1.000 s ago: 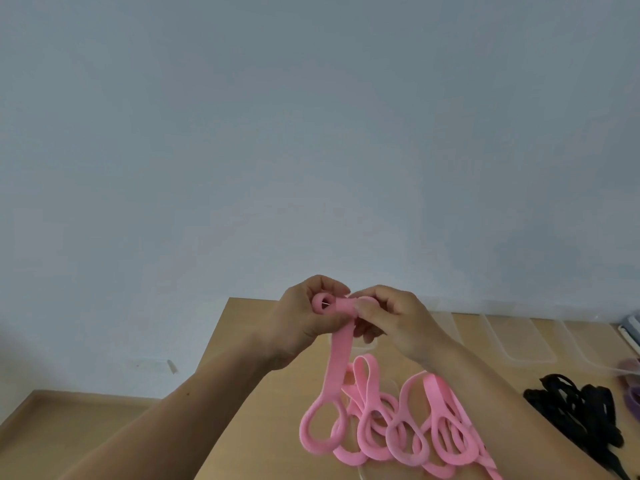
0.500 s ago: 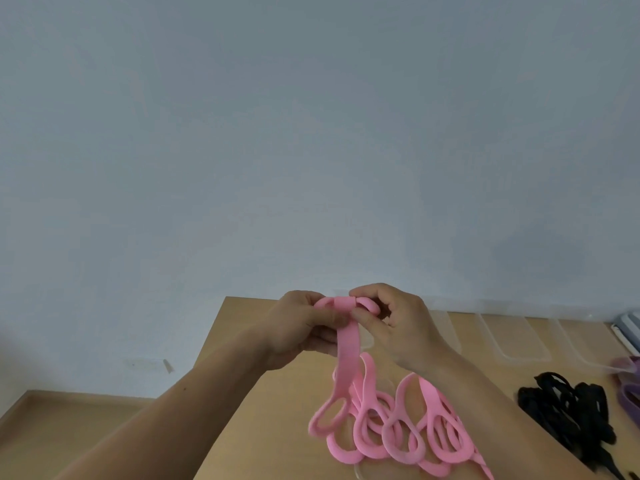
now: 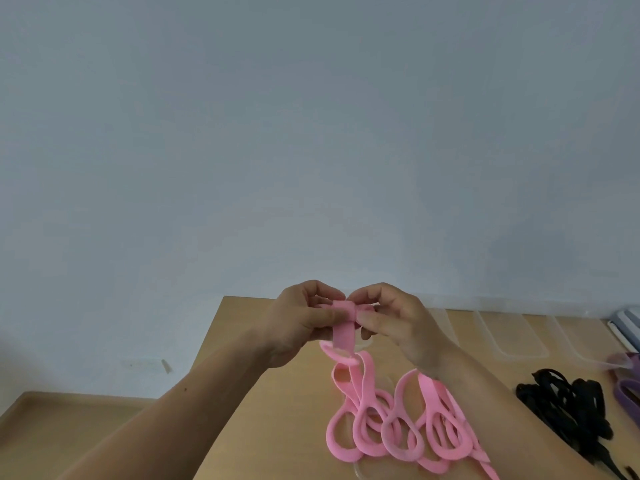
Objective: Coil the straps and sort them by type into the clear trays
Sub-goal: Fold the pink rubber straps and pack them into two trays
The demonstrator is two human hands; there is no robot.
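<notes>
I hold a pink strap [image 3: 343, 327] up above the wooden table [image 3: 277, 393]. My left hand [image 3: 304, 322] pinches its rolled top end from the left. My right hand [image 3: 394, 323] pinches the same small coil from the right. The loose part of the strap hangs down from the coil to the table. Below it lies a heap of pink looped straps [image 3: 398, 427]. Clear trays [image 3: 512, 336] stand in a row along the table's far edge. The nearest tray is partly hidden by my right hand.
A tangle of black straps [image 3: 571, 407] lies on the table at the right. Purple straps [image 3: 628, 389] show at the right edge, some in a clear tray [image 3: 581, 344]. The wall rises right behind the table. A lower wooden surface [image 3: 62, 431] sits at the left.
The coil between my fingers has been rolled further and the hanging length has got shorter. Its bottom loop has risen from the heap. Both hands stayed at about the same place.
</notes>
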